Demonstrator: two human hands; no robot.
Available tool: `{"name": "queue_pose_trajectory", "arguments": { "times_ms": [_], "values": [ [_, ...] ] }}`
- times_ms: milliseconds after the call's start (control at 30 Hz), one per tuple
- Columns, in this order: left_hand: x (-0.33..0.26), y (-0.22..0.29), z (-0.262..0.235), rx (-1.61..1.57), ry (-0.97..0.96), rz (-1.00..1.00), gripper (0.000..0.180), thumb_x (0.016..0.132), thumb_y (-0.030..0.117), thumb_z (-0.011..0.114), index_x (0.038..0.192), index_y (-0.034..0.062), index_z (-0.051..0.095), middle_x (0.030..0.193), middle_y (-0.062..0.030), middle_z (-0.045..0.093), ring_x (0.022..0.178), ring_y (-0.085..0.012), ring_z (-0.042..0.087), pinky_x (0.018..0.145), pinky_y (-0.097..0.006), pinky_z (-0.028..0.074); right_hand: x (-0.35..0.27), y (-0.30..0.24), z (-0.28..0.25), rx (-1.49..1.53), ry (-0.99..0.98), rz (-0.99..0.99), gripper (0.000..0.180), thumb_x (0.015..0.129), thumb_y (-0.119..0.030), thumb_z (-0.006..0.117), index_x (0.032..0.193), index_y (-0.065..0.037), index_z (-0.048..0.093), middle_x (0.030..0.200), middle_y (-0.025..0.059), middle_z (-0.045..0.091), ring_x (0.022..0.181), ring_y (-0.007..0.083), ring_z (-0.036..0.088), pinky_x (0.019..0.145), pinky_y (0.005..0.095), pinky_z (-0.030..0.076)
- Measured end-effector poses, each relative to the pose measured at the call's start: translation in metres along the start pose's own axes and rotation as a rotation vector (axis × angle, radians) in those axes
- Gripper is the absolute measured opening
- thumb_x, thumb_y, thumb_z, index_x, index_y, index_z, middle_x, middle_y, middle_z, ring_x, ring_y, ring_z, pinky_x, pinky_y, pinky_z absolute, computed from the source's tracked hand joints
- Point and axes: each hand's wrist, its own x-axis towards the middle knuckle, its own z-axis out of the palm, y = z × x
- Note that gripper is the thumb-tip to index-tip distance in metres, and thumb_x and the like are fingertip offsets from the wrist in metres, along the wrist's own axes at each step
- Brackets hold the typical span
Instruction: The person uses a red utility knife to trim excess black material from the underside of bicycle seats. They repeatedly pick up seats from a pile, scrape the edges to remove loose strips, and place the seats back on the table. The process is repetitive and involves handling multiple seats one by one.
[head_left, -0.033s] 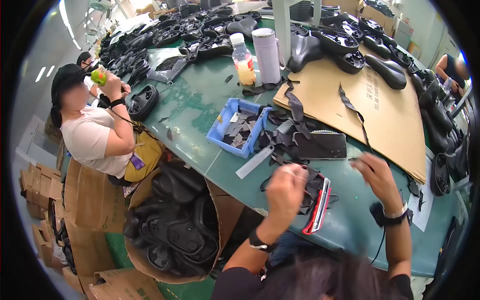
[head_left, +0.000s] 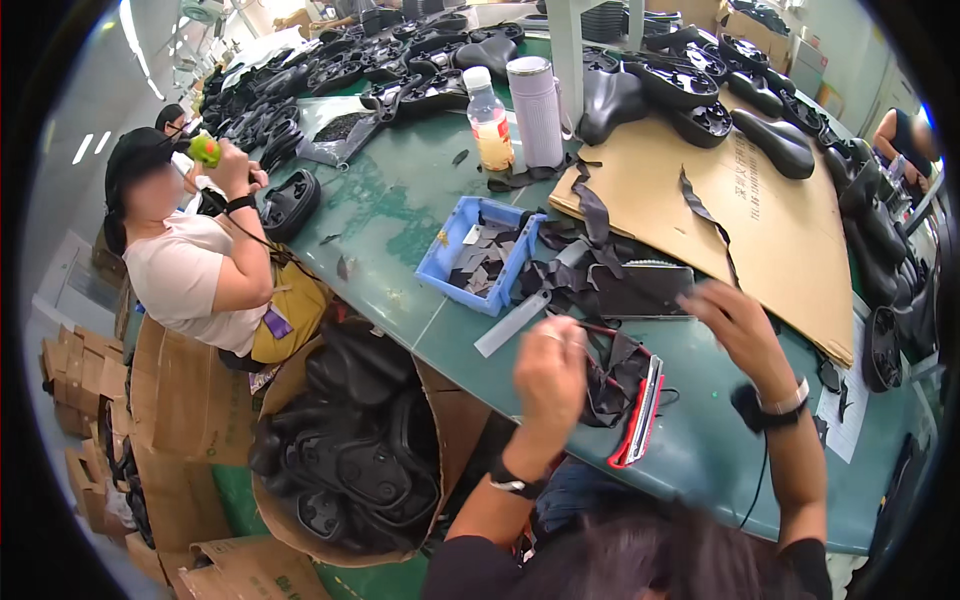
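Note:
My left hand [head_left: 550,375] is closed in a pinch above the table's near edge; whatever its fingers hold is too small or hidden to tell. Just right of it lies a heap of black fabric scraps [head_left: 612,395] with thin dark red edges showing. A red and silver tool [head_left: 638,412], long and narrow, rests beside the scraps. My right hand [head_left: 738,330], somewhat blurred, has its fingertips drawn together over the right end of a black phone [head_left: 645,290]. I cannot make out anything between those fingers.
Left of the phone are a blue bin [head_left: 440,270] of dark pieces, a translucent ruler [head_left: 512,325] and black strips [head_left: 570,280]. A cardboard sheet [head_left: 790,260] bears black bicycle saddles [head_left: 775,140]. Behind stand a bottle [head_left: 488,125] and tumbler [head_left: 537,115]. A co-worker [head_left: 190,270] is at left.
My left hand has shifted left, uncovering more of the scraps. My right hand has moved slightly left and up, nearer the phone.

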Motion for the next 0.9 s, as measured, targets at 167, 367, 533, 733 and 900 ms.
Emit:
{"name": "queue_pose_trajectory", "arguments": {
  "times_ms": [167,367,533,733,900],
  "values": [
    [0.010,-0.054,-0.018,0.576,-0.009,0.009,0.035,0.086,0.016,0.064,0.118,0.0049,0.060,0.123,-0.0095,0.059,0.109,-0.0269,0.055,0.090,-0.044,0.040,0.123,-0.019,0.084,-0.123,0.029,-0.363,0.036,0.093,-0.024,0.060,0.123,-0.005,0.059,0.095,0.0147,0.063,0.090,0.0290,0.060,0.082,0.0370,0.047],
    [0.009,-0.077,-0.040,0.289,-0.246,-0.140,0.041,0.088,0.022,0.066,0.123,0.0032,0.060,0.118,-0.0080,0.061,0.102,-0.0239,0.059,0.085,-0.036,0.043,0.103,-0.035,0.094,0.039,-0.045,-0.409,0.036,0.088,-0.017,0.064,0.121,-0.006,0.055,0.089,0.0142,0.060,0.082,0.0288,0.060,0.076,0.0382,0.048],
    [-0.005,-0.035,-0.063,-0.885,-0.625,-0.635,0.047,0.095,0.023,0.061,0.133,-0.0015,0.051,0.107,-0.0075,0.063,0.089,-0.0154,0.060,0.074,-0.026,0.045,0.052,-0.018,0.052,-0.029,-0.209,-0.319,0.038,0.082,-0.022,0.072,0.115,-0.007,0.060,0.089,0.0079,0.060,0.082,0.0239,0.059,0.073,0.0344,0.049],
    [-0.010,-0.008,-0.067,-0.915,-0.898,-0.590,0.042,0.098,0.024,0.057,0.133,0.0006,0.052,0.099,-0.0030,0.063,0.079,-0.0081,0.056,0.068,-0.022,0.043,0.022,-0.020,0.044,0.008,-0.427,-0.283,0.020,0.082,-0.021,0.071,0.090,-0.003,0.068,0.079,0.0119,0.062,0.074,0.0275,0.061,0.068,0.0356,0.049],
    [-0.015,-0.008,-0.067,-0.794,-0.935,-0.568,0.036,0.096,0.022,0.061,0.124,0.0014,0.056,0.089,0.0016,0.062,0.072,-0.0064,0.054,0.063,-0.022,0.042,0.007,-0.011,0.040,0.084,-0.247,-0.322,0.017,0.085,-0.017,0.067,0.084,0.000,0.069,0.073,0.0141,0.062,0.067,0.0291,0.062,0.063,0.0374,0.048]
  ]
}}
